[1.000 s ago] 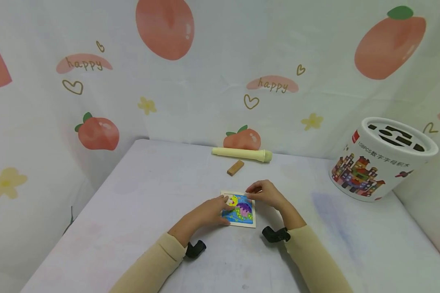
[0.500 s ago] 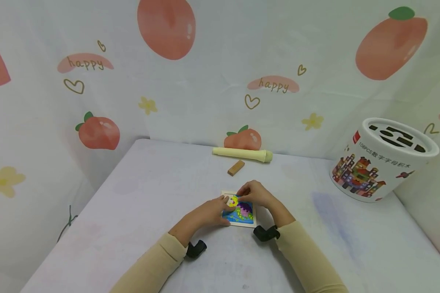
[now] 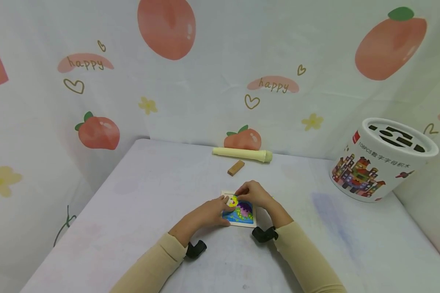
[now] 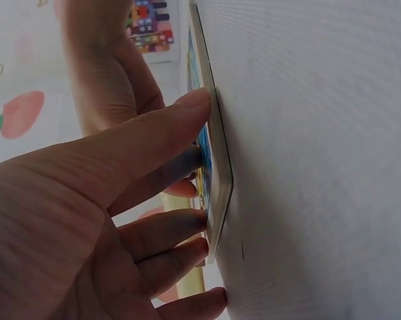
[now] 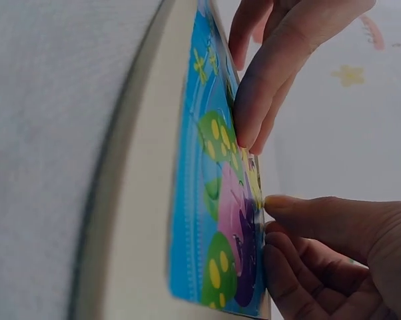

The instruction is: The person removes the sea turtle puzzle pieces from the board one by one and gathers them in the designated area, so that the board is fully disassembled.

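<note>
A small square jigsaw puzzle (image 3: 246, 219) in a pale wooden frame lies flat on the table, picturing a yellow creature and a purple-and-pink shape on blue. My left hand (image 3: 213, 211) rests over its left side with fingers spread. In the left wrist view its thumb (image 4: 195, 100) touches the frame's near edge, and other fingertips meet the picture and frame. My right hand (image 3: 256, 193) is at the top edge with bent fingers. In the right wrist view its thumb tip (image 5: 278, 202) touches the picture surface; I cannot tell whether a piece is between thumb and fingers.
Behind the puzzle lies a small brown wooden block (image 3: 236, 167), with a pale yellow toy microphone (image 3: 242, 154) beyond it. A large white toy-block bucket (image 3: 379, 162) stands at the right rear. A fruit-print curtain (image 3: 205, 97) hangs along the table's back edge.
My right hand has moved left along the puzzle's top edge, from its right corner toward the yellow creature, and then shifted only slightly. My left hand has stayed in place.
</note>
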A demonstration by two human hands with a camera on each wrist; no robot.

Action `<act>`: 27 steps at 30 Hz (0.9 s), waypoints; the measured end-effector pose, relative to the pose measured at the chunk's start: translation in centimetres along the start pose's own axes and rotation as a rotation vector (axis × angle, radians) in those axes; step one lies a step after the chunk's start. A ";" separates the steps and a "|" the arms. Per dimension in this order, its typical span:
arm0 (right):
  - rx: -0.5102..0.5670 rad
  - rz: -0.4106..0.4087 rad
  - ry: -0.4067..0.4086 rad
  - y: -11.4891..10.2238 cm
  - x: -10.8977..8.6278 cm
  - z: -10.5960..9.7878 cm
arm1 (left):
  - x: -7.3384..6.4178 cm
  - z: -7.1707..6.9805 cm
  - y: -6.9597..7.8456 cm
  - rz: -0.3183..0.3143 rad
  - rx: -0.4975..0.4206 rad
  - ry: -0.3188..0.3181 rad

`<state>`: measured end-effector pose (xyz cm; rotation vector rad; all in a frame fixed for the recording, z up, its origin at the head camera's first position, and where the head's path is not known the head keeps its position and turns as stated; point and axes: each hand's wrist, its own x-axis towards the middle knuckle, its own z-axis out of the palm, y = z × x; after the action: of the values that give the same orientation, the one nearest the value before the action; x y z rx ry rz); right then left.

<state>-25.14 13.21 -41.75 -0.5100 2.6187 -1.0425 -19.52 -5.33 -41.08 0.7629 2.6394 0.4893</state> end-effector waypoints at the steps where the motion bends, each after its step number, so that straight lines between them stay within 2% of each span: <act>1: -0.003 -0.002 0.004 0.0 0.0 0.0 | 0.0 0.0 0.0 -0.001 -0.004 0.000; 20: -0.060 -0.037 0.023 -0.5 0.2 0.6 | 0.2 0.1 -0.5 0.009 -0.043 0.005; 27: -0.020 -0.006 0.029 -0.7 0.2 0.6 | 0.2 0.2 -0.4 0.026 -0.038 0.003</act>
<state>-24.92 12.33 -41.73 -0.5108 2.6573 -1.0340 -19.79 -5.50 -41.47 0.7858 2.6178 0.5467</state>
